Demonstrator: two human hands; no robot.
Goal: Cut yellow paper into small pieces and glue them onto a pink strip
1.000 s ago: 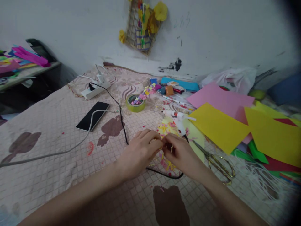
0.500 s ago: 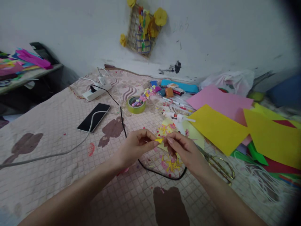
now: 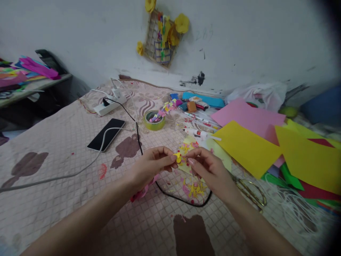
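Since the frame 0.5 s earlier, the yellow piece (image 3: 178, 158) has turned from a thin, edge-on sliver to a broader face, and more of a pink loop (image 3: 144, 192) shows under the left forearm. As far as can be judged, work is partway along: many small yellow and pink cutouts (image 3: 195, 189) lie loose on the tablecloth (image 3: 149, 227), with more on the pale yellow sheet (image 3: 223, 153) behind the hands. Farther back, a strip (image 3: 167, 108) already dotted with pastel bits leans over the tape roll (image 3: 159, 125). The piece in hand appears to be mid-handling, not yet set anywhere; how many remain to be handled cannot be told.

The left hand (image 3: 154, 164) pinches the yellow piece between thumb and forefinger, its forearm slanting up from the lower left. The right hand (image 3: 207, 166) faces it just beside the piece — thumb and forefinger close together, the other fingers curled under — and whether something small sits between its tips cannot be told. Both hands are raised over the table, between the black cord (image 3: 170, 195) and the pale sheet, the 2 sets of fingertips slightly apart.
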